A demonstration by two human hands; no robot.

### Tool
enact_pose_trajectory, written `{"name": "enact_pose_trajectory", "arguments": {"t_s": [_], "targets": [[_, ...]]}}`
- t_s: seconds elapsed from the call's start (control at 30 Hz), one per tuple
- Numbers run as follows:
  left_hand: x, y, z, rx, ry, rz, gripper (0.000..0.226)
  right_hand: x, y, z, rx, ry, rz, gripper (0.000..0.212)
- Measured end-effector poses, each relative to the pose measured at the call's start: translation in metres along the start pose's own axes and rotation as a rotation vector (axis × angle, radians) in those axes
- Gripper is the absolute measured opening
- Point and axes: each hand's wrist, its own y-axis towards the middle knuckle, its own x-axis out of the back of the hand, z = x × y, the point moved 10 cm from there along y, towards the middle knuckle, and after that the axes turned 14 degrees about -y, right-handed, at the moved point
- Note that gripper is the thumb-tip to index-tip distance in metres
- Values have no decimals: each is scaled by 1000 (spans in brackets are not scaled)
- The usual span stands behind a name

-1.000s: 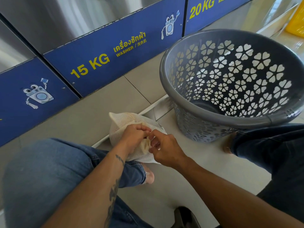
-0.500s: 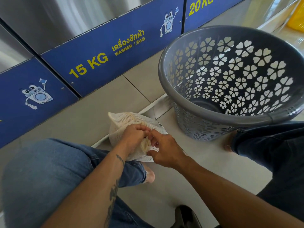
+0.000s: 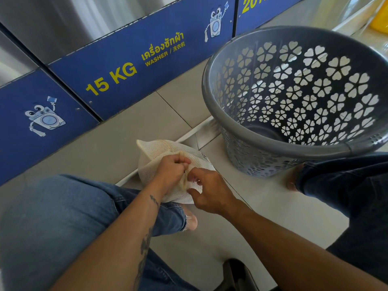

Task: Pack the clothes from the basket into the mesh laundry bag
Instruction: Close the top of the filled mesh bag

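Since the grey basket shows only bare floor through its open mouth, you look done with loading; no clothes visible in it. Step in hand, as I read it: closing the mesh laundry bag.

Bag sits on the tiled floor just in front of your left knee, near the basket's base but not touching it, bulging and rounded, so it seems full. Contents can't be made out through the mesh.

Your left hand is curled into a near-fist, bunching the gathered neck of the bag. Your right hand is half-closed, fingertips pinching the mesh edge right against the left hand's grip. Both hands touch the bag and each other. Whether a drawstring or zipper is between the fingers — can't tell, too small and covered.

Next move, judged from this: keep the left fist tight on the neck so it doesn't spring open, and use the right fingers to find and pull the closure. Fine pinch work, not force. Mesh is soft and slack, so it will slip if the left grip loosens. Washer panels behind are not involved.
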Motion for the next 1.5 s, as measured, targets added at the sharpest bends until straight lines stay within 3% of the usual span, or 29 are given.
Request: {"name": "enact_pose_trajectory", "arguments": {"t_s": [0.43,0.7,0.83,0.93,1.13,1.23,1.3,1.4,1.5], "targets": [[11,2,7,146,-312,-131,23,-3,5,-4,-146,152,65,31],[4,2,-5,106,-294,-84,21,-17,3,-17,-428,543,88,30],[7,0,-14,48,-274,-98,19,-7,3,-5,-267,353,20,34],[8,-2,-24,-12,-216,-90,19,-2,2,0,-215,255,-29,34],[-1,-7,-66,-227,-107,-3,26,-12,-6,-5,-327,389,-3,31],[-1,-11,-78,-338,100,65,31,-27,-7,-14,-380,526,140,32],[8,-14,-74,-366,308,49,29,-22,-3,-28,-403,447,130,40],[39,-18,-46,-325,510,-91,34,-9,11,-64,-442,170,35,55],[57,-12,2,-52,670,-98,61,-25,29,-93,-457,41,153,76]]}}
